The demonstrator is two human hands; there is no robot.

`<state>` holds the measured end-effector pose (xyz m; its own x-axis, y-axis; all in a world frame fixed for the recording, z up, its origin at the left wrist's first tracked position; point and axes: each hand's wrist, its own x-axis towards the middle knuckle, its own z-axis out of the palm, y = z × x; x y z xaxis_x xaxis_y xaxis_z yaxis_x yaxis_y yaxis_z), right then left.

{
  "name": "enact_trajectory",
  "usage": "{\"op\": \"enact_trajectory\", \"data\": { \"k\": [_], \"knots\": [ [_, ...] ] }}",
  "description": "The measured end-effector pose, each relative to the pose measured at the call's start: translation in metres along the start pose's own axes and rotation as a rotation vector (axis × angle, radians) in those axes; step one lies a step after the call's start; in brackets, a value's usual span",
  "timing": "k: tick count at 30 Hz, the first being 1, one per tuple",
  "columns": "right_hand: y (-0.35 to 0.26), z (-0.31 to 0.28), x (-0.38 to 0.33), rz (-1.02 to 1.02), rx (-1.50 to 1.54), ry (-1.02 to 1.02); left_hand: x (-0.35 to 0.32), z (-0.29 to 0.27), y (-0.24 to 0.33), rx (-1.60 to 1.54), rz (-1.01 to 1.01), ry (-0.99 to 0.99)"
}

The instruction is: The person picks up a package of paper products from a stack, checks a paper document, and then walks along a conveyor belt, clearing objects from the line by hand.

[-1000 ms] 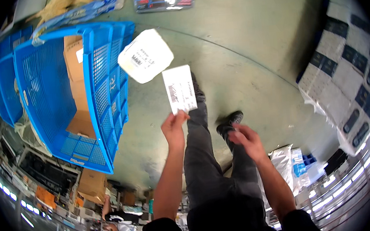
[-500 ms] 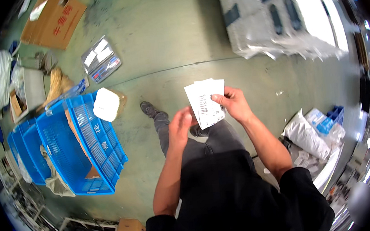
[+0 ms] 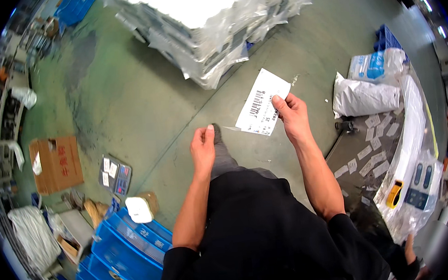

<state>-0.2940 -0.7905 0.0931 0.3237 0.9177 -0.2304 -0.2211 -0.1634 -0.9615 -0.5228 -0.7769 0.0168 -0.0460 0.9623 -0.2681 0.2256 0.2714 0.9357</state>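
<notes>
In front of me, a white printed label sheet (image 3: 261,106) with a barcode is tilted above the floor. My right hand (image 3: 294,113) pinches its right side between thumb and fingers. My left hand (image 3: 202,146) is apart from the sheet, to its left, thumb against curled fingers; whether anything thin is between them I cannot make out. A pale, thin corner sticks out at the sheet's lower left, toward that hand. Below my hands is my dark-trousered leg (image 3: 224,156).
A plastic-wrapped stack (image 3: 205,45) stands ahead. On the right are a table (image 3: 345,153) strewn with paper slips, white bags (image 3: 364,95), a yellow tape tool (image 3: 394,194) and another person's hand (image 3: 409,249). Blue crates (image 3: 129,249), a carton (image 3: 58,165) and a grey case (image 3: 114,174) sit left.
My view has turned right, toward the wrapped stack and the table. The label sheet is now tilted rightward in my right hand, and my left hand has drawn farther from it.
</notes>
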Motion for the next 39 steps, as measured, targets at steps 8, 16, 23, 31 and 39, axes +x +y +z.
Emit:
{"op": "enact_trajectory", "data": {
  "k": [8, 16, 23, 31, 39],
  "knots": [
    [-0.032, -0.078, 0.065, -0.06, 0.058, 0.158, 0.061, 0.134, 0.109, -0.225, 0.172, -0.564],
    [-0.092, -0.155, 0.153, 0.064, -0.465, 0.181, 0.144, 0.262, 0.148, -0.186, 0.04, -0.746],
    [-0.123, -0.182, 0.213, -0.192, -0.659, 0.098, 0.215, 0.308, 0.202, -0.322, -0.07, -0.702],
    [-0.109, -0.18, 0.251, -0.145, -0.695, -0.279, 0.283, 0.345, 0.161, -0.866, -0.459, -0.556],
    [-0.08, -0.218, 0.307, -0.168, -0.849, -0.189, 0.343, 0.388, 0.21, -0.661, -0.209, -0.44]
  ]
}}
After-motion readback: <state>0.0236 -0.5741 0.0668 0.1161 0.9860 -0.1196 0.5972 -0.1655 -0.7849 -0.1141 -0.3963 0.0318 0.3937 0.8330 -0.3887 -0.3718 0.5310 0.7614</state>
